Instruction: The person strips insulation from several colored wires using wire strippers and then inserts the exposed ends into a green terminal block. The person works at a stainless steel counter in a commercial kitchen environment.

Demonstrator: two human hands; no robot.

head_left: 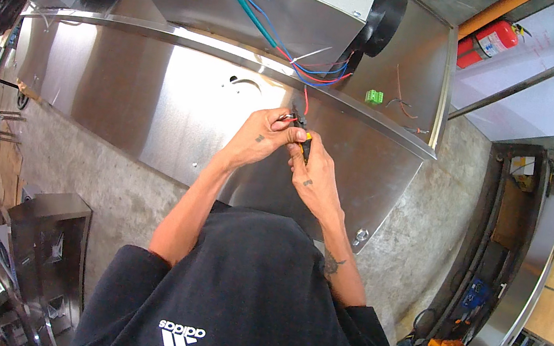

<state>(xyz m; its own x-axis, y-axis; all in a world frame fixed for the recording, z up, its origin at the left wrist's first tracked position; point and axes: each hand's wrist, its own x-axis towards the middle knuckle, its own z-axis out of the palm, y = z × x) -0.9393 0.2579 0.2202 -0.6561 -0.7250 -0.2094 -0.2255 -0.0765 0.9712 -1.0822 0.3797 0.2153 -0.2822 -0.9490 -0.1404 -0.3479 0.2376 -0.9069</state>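
The red wire (306, 103) ran down to the fingers, its lower end by the head of a small black-and-yellow hand tool (306, 148). The left hand (261, 142) had its fingers pinched narrow at the wire and the tool's head; the right hand (317, 177) had its fingers wrapped around the tool's handles.

Judging by how things lay, the work was partway: the wires had been led out of the housing and the red one taken up, while the blue wires (264, 16) and a white wire (313, 54) were loose beyond the fingers, with no connection to be made out. Whether the red end was bared could not be told.

The red wire looked thin, bright and smooth, gently bowed just above the fingers. Farther off, ahead and leftward of them, a green sleeve (250, 12) came from a hole in the grey metal housing (299, 6). Ahead and to the right of the fingers, a green terminal block (374, 97) sat near thin brown wires (401, 98). Beneath and leftward of the fingers spread the brushed-steel table (120, 93), and a red fire extinguisher (495, 39) was well apart, far to their right.
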